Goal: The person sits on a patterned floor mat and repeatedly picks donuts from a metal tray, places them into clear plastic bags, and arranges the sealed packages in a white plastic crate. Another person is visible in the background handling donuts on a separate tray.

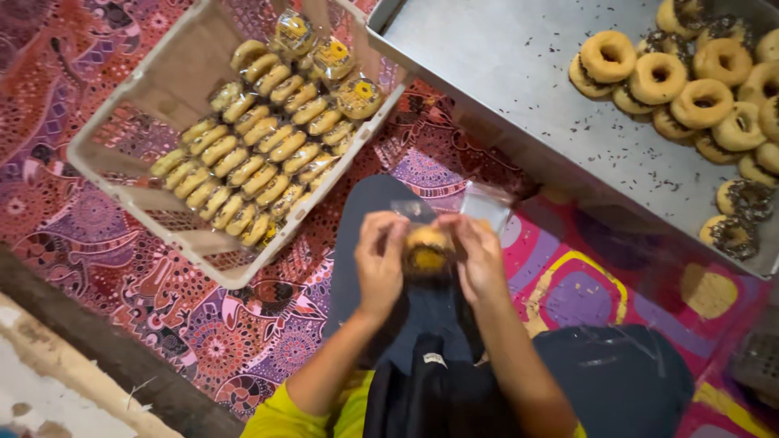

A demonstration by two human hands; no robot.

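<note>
Both my hands hold one doughnut in a clear plastic bag (428,247) above my lap. My left hand (380,264) grips its left side, and my right hand (480,258) grips its right side, fingers pinching the wrapper. The doughnut is golden with a dark topping. A white plastic crate (122,158) at the upper left holds several rows of wrapped doughnuts (260,158). A metal tray (519,73) at the upper right carries several unwrapped doughnuts (702,85), some with dark sprinkles.
A patterned red and purple mat (203,332) covers the floor. Loose clear plastic bags (485,207) lie just beyond my hands. My dark-clothed knees (617,377) take up the lower middle. A bare floor edge (49,381) runs along the lower left.
</note>
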